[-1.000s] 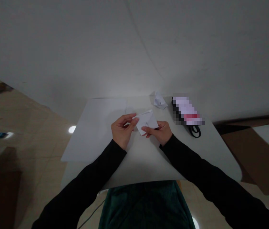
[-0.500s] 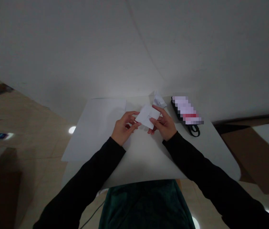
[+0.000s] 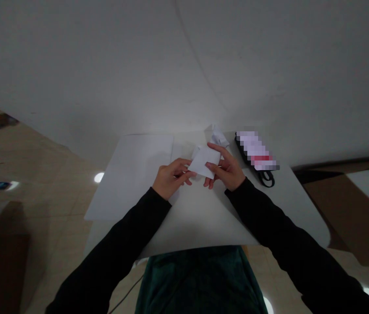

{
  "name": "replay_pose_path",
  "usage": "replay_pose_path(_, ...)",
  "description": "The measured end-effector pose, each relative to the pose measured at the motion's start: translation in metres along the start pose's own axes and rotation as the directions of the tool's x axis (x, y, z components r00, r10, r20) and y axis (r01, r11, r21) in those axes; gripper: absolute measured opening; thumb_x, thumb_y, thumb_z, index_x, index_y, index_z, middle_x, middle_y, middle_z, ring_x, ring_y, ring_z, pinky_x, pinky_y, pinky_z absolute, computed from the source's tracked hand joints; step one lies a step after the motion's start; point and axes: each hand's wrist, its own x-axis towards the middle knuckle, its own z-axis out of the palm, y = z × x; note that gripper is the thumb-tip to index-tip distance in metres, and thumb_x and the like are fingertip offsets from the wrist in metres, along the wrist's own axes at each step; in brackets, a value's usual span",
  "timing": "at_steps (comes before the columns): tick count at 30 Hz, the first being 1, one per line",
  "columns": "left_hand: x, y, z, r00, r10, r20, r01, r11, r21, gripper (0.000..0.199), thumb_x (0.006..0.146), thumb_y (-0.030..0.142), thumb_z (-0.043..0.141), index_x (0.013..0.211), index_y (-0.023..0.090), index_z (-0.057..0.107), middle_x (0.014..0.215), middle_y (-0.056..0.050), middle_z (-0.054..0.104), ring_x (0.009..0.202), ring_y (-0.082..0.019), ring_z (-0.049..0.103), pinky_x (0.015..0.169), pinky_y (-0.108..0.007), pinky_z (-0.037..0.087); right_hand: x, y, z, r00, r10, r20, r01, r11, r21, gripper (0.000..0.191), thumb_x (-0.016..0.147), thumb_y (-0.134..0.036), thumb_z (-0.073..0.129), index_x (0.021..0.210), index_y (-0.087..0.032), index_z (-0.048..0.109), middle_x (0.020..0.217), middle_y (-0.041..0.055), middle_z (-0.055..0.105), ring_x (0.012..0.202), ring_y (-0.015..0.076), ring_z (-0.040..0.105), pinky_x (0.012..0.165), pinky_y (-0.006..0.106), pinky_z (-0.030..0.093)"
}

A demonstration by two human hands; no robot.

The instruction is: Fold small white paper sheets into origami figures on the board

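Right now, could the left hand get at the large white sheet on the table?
Probably yes. The left hand is by the large white sheet, whose left side lies uncovered. Its fingers pinch the folded paper, but the right hand grips that too, so it could likely let go.

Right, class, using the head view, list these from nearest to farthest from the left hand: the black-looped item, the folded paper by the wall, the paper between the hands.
From the left hand:
1. Held paper, at its fingertips.
2. Folded paper by the wall, ahead and to the right.
3. Black-looped item, farther right.
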Motion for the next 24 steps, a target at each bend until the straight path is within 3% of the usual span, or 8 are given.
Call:
replay_pose_path(4, 0.0019, 0.0055, 0.0003, 0.995, -0.093, -0.047, 0.088, 0.991, -0.102, 0.031, 0.07, 0.041, 0.077, 0.082, 0.018, 0.058, 0.062, 0.0, 0.066, 0.051, -0.016, 0.067, 0.044, -0.02, 0.05, 0.0005, -0.0005, -0.001, 1.0, -0.004, -0.028, 0.004, 1.0, -0.005, 0.079, 0.074, -0.041, 0.07, 0.139, -0.026, 0.03, 0.063, -0.0027, 0.065, 0.047, 0.0214, 0.064, 0.039, 0.036, 0.054)
replay_pose_path(12, 0.0017, 0.0038, 0.0005, 0.996, -0.057, -0.075, 0.058, 0.998, 0.008, 0.032, 0.07, 0.044, 0.075, 0.07, 0.019, 0.057, 0.06, 0.001, 0.063, 0.054, -0.015, 0.067, 0.05, -0.021, 0.052, 0.0011, 0.0023, 0.001, 0.996, -0.048, -0.081, 0.043, 0.997, -0.063, 0.068, 0.074, -0.036, 0.07, 0.134, -0.026, 0.039, 0.065, -0.0019, 0.066, 0.045, 0.0191, 0.063, 0.04, 0.033, 0.052)
replay_pose_path(20, 0.0015, 0.0009, -0.0026, 0.99, 0.13, -0.058, -0.11, 0.957, 0.268, 0.021, 0.077, 0.036, 0.07, 0.071, 0.019, 0.061, 0.061, 0.003, 0.062, 0.053, -0.009, 0.06, 0.059, -0.02, 0.053, -0.0028, 0.0027, 0.0031, 0.986, -0.14, -0.095, 0.126, 0.983, -0.132, 0.061, 0.077, -0.036, 0.068, 0.132, -0.026, 0.044, 0.07, -0.0005, 0.068, 0.05, 0.0181, 0.064, 0.043, 0.031, 0.052)
replay_pose_path(24, 0.0025, 0.0042, 0.0007, 0.984, 0.129, -0.125, -0.102, 0.975, 0.199, 0.022, 0.075, 0.038, 0.071, 0.069, 0.018, 0.064, 0.067, 0.0, 0.067, 0.059, -0.01, 0.062, 0.065, -0.023, 0.055, -0.0032, 0.0041, 0.0036, 0.975, -0.168, -0.143, 0.144, 0.976, -0.165, 0.056, 0.076, -0.039, 0.069, 0.127, -0.025, 0.049, 0.075, 0.0004, 0.069, 0.052, 0.0171, 0.066, 0.044, 0.029, 0.052)
